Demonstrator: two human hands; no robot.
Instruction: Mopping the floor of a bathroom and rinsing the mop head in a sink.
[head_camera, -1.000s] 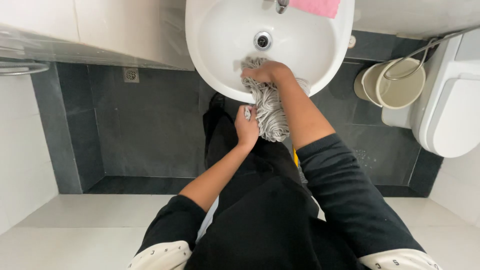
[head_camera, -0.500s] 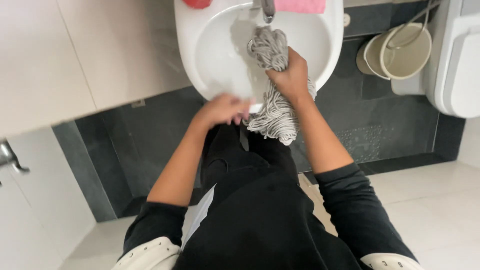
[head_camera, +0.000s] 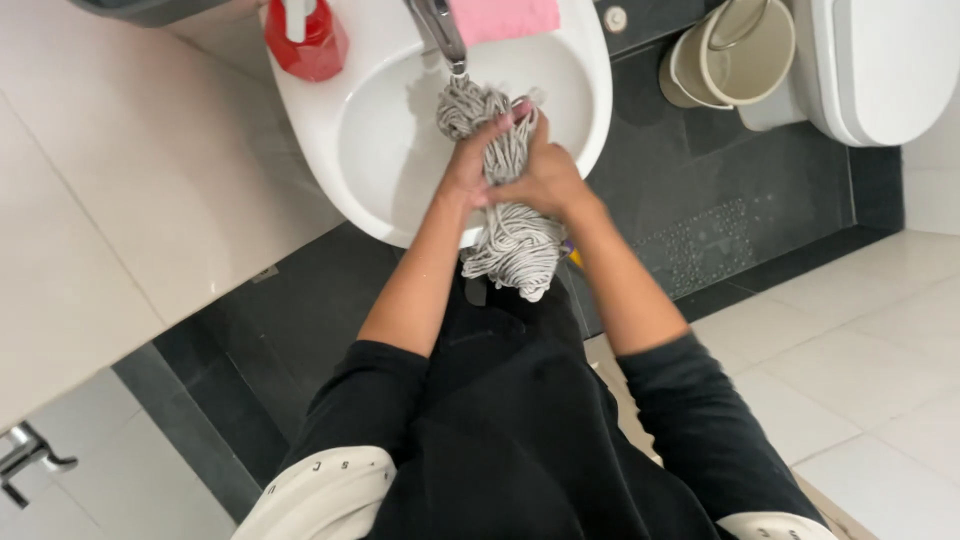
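Mop head (head_camera: 505, 235) in both clenched hands

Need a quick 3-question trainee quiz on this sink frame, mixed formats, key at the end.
1. True or false: both hands grip the grey stringy mop head over the white oval ceramic sink.
2. Multiple choice: what stands on the sink rim left of the metal tap? A) red soap bottle B) green cup C) blue brush
3. Fill in: the mop's lower strands hang over the sink's front ____.

Key
1. True: the left hand and right hand both clasp it below the tap.
2. A: the red soap bottle.
3. Edge.
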